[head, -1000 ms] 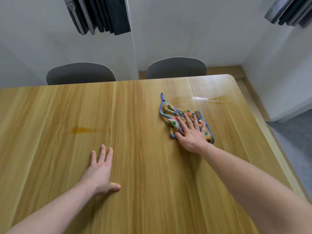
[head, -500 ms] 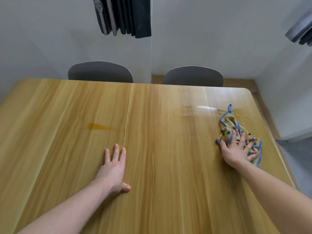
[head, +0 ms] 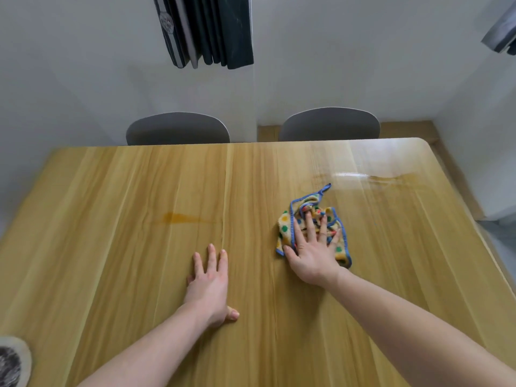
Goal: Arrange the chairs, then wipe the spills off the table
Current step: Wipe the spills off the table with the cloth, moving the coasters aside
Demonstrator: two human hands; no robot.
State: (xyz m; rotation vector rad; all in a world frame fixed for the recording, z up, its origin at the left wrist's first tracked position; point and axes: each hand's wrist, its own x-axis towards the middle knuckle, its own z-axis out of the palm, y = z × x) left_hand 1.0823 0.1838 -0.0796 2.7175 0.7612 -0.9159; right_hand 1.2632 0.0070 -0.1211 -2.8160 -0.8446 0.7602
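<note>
A yellow cloth (head: pixel 286 222) with coloured dots and a blue hem lies bunched on the wooden table (head: pixel 111 219). My right hand (head: pixel 314 252) presses flat on the cloth, fingers spread. My left hand (head: pixel 209 283) rests flat on the bare wood to its left. An orange spill streak (head: pixel 181 217) lies left of centre, beyond my left hand. A wet glossy spill (head: pixel 382 180) spreads near the far right corner, just beyond the cloth. Two grey chairs, one (head: pixel 178 129) at left and one (head: pixel 331 124) at right, stand tucked against the far edge.
Dark folded panels (head: pixel 206 29) hang from above at the back wall, and another set (head: pixel 501 37) shows at top right. The table's right edge drops to the floor (head: pixel 499 233). A pale round object (head: pixel 12 361) sits at the near left corner.
My right hand has slid the cloth left from near the table's right edge toward the middle. The left hand has stayed flat in place.
</note>
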